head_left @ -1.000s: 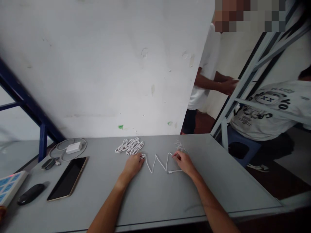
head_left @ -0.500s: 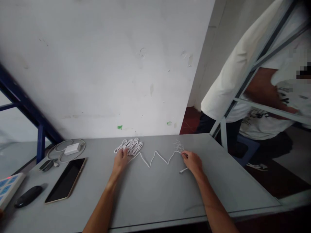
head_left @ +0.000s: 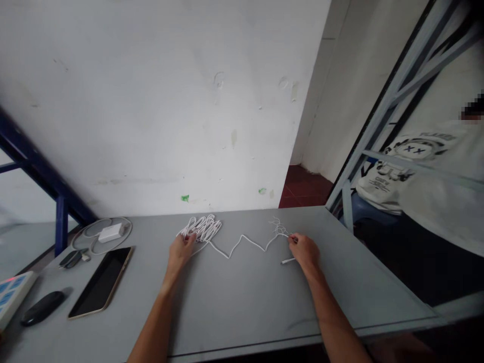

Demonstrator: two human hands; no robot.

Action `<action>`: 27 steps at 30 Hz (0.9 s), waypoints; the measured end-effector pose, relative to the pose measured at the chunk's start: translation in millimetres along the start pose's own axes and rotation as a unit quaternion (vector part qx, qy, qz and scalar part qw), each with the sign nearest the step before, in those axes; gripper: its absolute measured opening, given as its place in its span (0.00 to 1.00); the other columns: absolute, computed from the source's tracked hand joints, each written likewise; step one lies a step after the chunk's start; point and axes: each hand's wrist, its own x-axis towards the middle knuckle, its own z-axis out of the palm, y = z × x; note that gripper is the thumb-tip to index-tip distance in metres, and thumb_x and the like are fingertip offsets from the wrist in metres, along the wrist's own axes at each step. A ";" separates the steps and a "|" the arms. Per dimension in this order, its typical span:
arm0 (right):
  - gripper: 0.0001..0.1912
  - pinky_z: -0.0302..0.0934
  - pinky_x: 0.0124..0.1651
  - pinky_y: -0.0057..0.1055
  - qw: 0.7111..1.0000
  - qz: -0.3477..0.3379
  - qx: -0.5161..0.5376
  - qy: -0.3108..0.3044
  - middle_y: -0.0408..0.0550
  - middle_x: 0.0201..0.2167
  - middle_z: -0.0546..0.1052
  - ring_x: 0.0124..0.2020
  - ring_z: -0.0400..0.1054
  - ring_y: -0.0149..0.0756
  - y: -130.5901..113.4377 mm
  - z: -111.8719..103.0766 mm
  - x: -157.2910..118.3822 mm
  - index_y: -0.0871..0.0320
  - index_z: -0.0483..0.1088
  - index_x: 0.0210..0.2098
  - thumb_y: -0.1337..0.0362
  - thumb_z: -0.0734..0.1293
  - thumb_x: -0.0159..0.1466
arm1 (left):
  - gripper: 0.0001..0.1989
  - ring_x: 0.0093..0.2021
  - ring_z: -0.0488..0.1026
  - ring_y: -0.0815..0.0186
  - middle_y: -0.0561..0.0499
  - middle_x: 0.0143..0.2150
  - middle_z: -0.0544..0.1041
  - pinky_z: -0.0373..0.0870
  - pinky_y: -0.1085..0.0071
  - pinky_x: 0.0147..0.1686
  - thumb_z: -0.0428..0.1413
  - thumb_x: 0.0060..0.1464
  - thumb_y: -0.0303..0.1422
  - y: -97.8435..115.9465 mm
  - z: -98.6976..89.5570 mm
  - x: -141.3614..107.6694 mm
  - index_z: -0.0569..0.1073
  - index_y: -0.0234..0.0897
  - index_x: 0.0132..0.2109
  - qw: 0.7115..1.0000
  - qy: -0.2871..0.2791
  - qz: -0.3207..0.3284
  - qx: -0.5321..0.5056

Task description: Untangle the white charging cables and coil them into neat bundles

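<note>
1. One thin white cable point(head_left: 252, 243) zigzags along the gray table point(head_left: 234, 312), its bundled loops point(head_left: 202, 228) under your left hand point(head_left: 180, 253), fingers curled in.
2. Your right hand point(head_left: 305, 252) pinches it, near its plug point(head_left: 287, 261).
3. Printed "XX" shows on a nearby shirt point(head_left: 418, 149).

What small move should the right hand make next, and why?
Probably pick up the plug end beside the right hand and carry it toward the coil under the left hand: the plug lies loose, and the white cable zigzags slack across the table.
</note>
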 end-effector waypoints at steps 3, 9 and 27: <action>0.07 0.56 0.34 0.30 0.997 -0.062 0.053 -0.009 0.48 0.31 0.80 0.34 0.73 0.42 -8.5 4.3 -4.3 0.52 0.73 0.35 0.65 0.67 0.56 | 0.18 0.28 0.69 0.61 0.53 0.26 0.71 0.62 0.68 0.29 0.63 0.49 0.48 7.0 0.9 -5.6 0.66 0.42 0.31 0.998 -0.039 0.025 -0.033; 0.11 0.60 0.40 0.29 0.955 -0.223 0.186 -0.057 0.46 0.36 0.78 0.36 0.72 0.39 -37.7 14.7 -27.5 0.53 0.70 0.39 0.68 0.65 0.56 | 0.13 0.29 0.67 0.64 0.57 0.27 0.69 0.65 0.68 0.32 0.59 0.51 0.39 27.9 16.8 -23.9 0.61 0.43 0.32 0.984 -0.126 0.111 -0.058; 0.06 0.59 0.45 0.40 0.872 -0.431 0.180 -0.145 0.44 0.36 0.71 0.42 0.63 0.44 -61.6 -11.4 -64.6 0.49 0.70 0.27 0.56 0.69 0.55 | 0.08 0.54 0.73 0.42 0.31 0.52 0.76 0.71 0.50 0.51 0.55 0.64 0.33 40.3 41.7 -59.3 0.75 0.35 0.46 0.944 -0.048 0.191 0.265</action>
